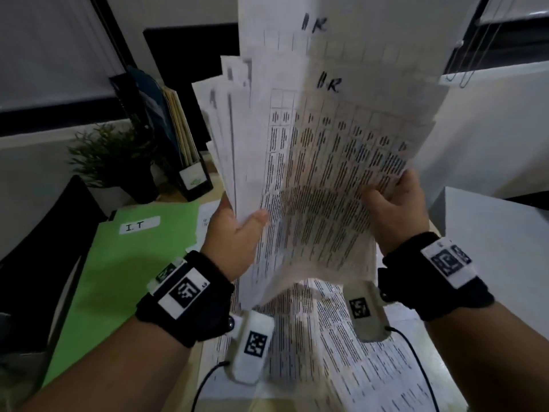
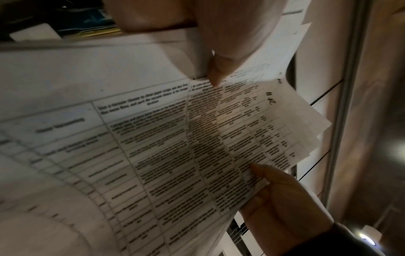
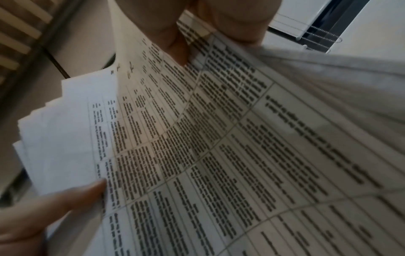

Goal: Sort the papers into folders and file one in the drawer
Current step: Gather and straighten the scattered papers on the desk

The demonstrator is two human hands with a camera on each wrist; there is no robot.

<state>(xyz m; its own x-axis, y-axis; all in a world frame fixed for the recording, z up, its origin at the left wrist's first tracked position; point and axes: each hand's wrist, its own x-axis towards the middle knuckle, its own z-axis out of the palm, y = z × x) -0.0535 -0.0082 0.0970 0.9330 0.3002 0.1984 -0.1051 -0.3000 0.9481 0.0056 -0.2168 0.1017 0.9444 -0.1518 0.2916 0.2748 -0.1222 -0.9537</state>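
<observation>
I hold a fanned stack of printed papers upright in front of me, with tables of text and "HR" handwritten at the top. My left hand grips the stack's lower left edge, thumb across the front. At the lower right, my right hand pinches the front sheets. In the left wrist view the papers fill the frame, with the right hand at their far edge. A green folder labelled "I.T" lies on the desk at the left. More printed sheets lie flat below my hands.
A black file holder with folders stands at the back left beside a small potted plant. A dark monitor is behind the papers. A white box sits at the right. Window blinds hang at the upper right.
</observation>
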